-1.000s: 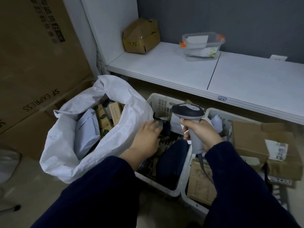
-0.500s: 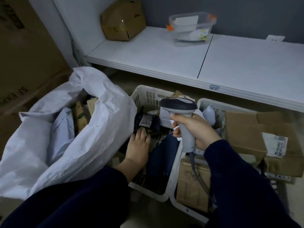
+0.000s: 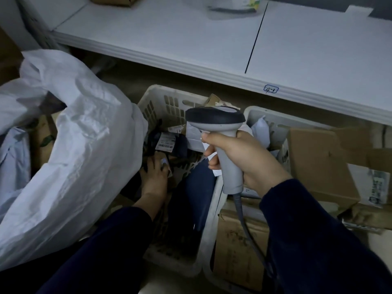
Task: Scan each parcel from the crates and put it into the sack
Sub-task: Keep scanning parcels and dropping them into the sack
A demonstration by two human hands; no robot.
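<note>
Your right hand (image 3: pixel 244 158) is wrapped tight around the grey handle of the barcode scanner (image 3: pixel 220 136), dark head pointing far-left over the left crate (image 3: pixel 161 102); its cable (image 3: pixel 246 225) hangs down beside your right sleeve (image 3: pixel 318 240). Your left hand (image 3: pixel 154 177) reaches down into the left crate, fingers spread flat on parcels near its left wall. Can't tell if it grips anything, since the fingertips are in shadow.

Just beyond your left hand lies a dark polybag parcel (image 3: pixel 176 143) with a white shipping label (image 3: pixel 166 143) face up. Another dark blue bag (image 3: pixel 199 187) leans against the crate's right wall. White-labelled parcels (image 3: pixel 194 134) sit at the far end, partly behind the scanner head.

The right crate (image 3: pixel 273 117) touches the left one. It holds a white padded mailer (image 3: pixel 261 132) at the far end and a brown carton (image 3: pixel 237 247) near you. A large cardboard box (image 3: pixel 318 162) with a label rests over its right side.

The white woven sack (image 3: pixel 84 149) stands left of the crates, mouth open, with pale mailers (image 3: pixel 14 158) and a brown box (image 3: pixel 44 139) inside. A white shelf (image 3: pixel 191 39) runs across the far side, edge tag (image 3: pixel 271 89) handwritten.
</note>
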